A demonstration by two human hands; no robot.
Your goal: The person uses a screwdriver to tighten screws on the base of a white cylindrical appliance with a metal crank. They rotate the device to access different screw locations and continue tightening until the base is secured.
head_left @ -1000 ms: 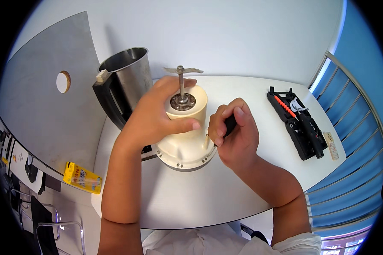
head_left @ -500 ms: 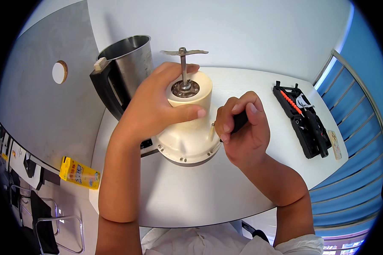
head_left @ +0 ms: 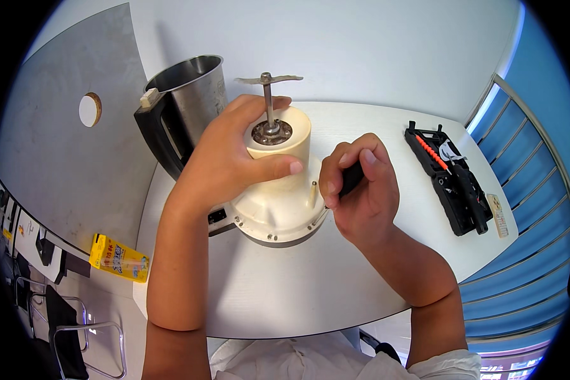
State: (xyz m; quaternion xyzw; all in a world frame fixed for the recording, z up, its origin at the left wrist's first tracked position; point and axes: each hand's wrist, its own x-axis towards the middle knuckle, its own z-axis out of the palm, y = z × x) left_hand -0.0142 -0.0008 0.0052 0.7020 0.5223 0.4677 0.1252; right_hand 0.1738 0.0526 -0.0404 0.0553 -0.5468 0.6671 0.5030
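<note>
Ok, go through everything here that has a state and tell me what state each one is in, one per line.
Cream motor unit: upside down on the table, blade shaft up.
Blade: bare, uncovered.
Steel jug: upright, open, no lid.
Tool case: open, tools inside.
Left hand: gripping the motor unit.
Right hand: closed on a black tool handle.
Yellow box: lying flat, off the table.

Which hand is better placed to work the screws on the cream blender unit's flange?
Right hand: it grips a black-handled tool beside the flange. The left hand clasps the cream blender unit, steadying it.
</note>
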